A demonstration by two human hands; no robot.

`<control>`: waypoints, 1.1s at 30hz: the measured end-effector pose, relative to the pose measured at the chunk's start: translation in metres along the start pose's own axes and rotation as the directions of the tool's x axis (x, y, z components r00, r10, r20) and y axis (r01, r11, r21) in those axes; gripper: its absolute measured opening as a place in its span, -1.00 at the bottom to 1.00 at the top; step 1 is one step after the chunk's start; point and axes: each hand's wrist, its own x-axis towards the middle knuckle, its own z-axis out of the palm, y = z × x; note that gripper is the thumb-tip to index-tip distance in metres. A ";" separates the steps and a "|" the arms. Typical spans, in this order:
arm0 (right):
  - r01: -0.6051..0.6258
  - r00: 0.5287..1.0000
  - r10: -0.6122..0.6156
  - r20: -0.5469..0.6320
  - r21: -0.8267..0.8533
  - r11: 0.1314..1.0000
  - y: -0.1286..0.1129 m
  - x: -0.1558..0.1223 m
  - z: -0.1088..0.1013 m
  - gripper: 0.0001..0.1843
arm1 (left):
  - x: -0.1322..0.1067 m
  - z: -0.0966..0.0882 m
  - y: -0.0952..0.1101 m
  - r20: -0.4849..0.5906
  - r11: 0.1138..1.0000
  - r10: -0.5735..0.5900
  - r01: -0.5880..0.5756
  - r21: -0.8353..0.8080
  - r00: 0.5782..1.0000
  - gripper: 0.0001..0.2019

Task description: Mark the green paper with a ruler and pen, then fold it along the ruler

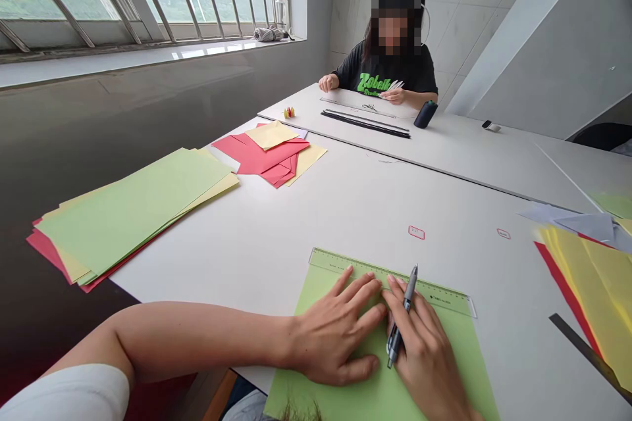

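A green sheet of paper lies in front of me on the white table. Across its far edge rests a clear ruler, tilted slightly down to the right. My left hand is flat on the sheet with fingers spread, the tips reaching the ruler. Beside it, my right hand has a grey pen tucked between its fingers, tip pointing away from me. The fingertips of that hand also press on the ruler.
Stacked green, yellow and red paper sits at the left edge, with red and yellow folded pieces behind. More yellow paper and a dark strip are at right. Across the table, a person sits near black strips.
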 end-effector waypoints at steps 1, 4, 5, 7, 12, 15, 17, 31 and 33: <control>0.000 1.000 0.000 0.000 0.002 1.000 0.000 0.000 0.000 -0.48 | 0.000 0.000 0.000 -0.007 1.000 0.001 -0.001 -0.001 1.000 -0.34; -0.002 1.000 0.002 -0.001 0.007 1.000 -0.001 0.001 -0.001 -0.47 | 0.000 0.001 0.000 -0.021 1.000 0.000 -0.001 -0.006 1.000 -0.35; -0.004 1.000 0.004 0.001 0.009 1.000 -0.001 0.000 -0.001 -0.47 | 0.000 0.000 0.000 -0.021 1.000 -0.002 0.002 -0.006 1.000 -0.36; -0.010 1.000 0.010 0.009 0.012 1.000 -0.001 0.000 -0.001 -0.45 | 0.000 0.000 0.000 -0.016 1.000 -0.009 0.009 -0.008 1.000 -0.37; -0.025 0.999 0.025 0.026 0.016 1.000 -0.001 0.000 -0.001 -0.41 | 0.000 -0.001 0.001 -0.019 0.999 -0.014 0.013 -0.043 1.000 -0.33; -0.028 0.999 0.028 0.032 0.016 0.999 -0.002 -0.001 -0.001 -0.40 | 0.000 -0.002 0.001 -0.018 0.998 -0.017 0.016 -0.055 1.000 -0.34; -0.028 0.999 0.027 0.037 0.011 1.000 -0.002 -0.001 -0.001 -0.40 | 0.000 -0.003 0.001 -0.008 0.998 -0.024 0.024 -0.058 1.000 -0.34; -0.039 0.999 0.039 0.032 -0.023 0.999 -0.006 0.007 -0.003 -0.45 | 0.003 -0.008 0.001 0.018 0.997 -0.034 0.035 -0.065 0.999 -0.31; -0.041 0.999 0.041 0.026 -0.024 0.999 -0.007 0.007 -0.003 -0.45 | 0.004 -0.008 0.001 0.025 0.998 -0.034 0.036 -0.054 0.999 -0.31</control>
